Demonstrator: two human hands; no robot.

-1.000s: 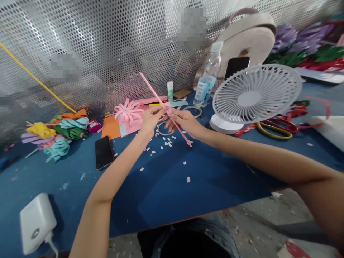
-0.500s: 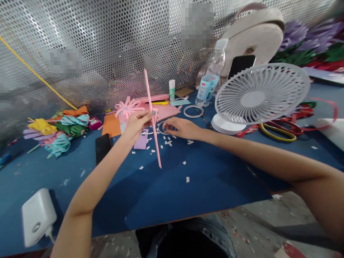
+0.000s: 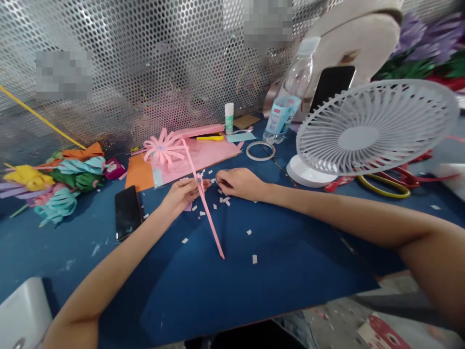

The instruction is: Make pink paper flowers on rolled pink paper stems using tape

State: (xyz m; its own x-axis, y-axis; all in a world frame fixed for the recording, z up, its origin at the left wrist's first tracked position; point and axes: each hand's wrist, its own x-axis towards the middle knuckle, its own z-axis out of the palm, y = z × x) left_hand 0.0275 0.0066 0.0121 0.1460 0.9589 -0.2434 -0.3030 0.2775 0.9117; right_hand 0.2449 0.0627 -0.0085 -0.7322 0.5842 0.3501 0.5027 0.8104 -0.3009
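Note:
Pinched in my left hand (image 3: 185, 192) is a long, thin pink paper strip (image 3: 210, 220), held near its middle and slanting down toward the table front. My right hand (image 3: 241, 184) is just to its right, fingers curled together; a tiny white bit shows by its fingertips, but what it grips is too small to make out. Small white paper pieces (image 3: 249, 232) lie scattered below both hands. Behind my left hand a pink looped paper flower (image 3: 162, 148) rests on pink sheets (image 3: 214, 154). A ring of tape (image 3: 260, 151) lies behind my right hand.
A white fan (image 3: 359, 138), a bottle (image 3: 285, 109) and scissors (image 3: 385, 186) are at the right. A glue stick (image 3: 228, 118) and yellow cutter (image 3: 210, 137) lie at the back. Left are a black phone (image 3: 128, 212), paper flowers (image 3: 65, 179) and a white device (image 3: 27, 310).
My left hand has moved down and left with the pink strip, which now leans more. My right hand is slightly lower, its fingers drawn closer together. The whole view has shifted somewhat.

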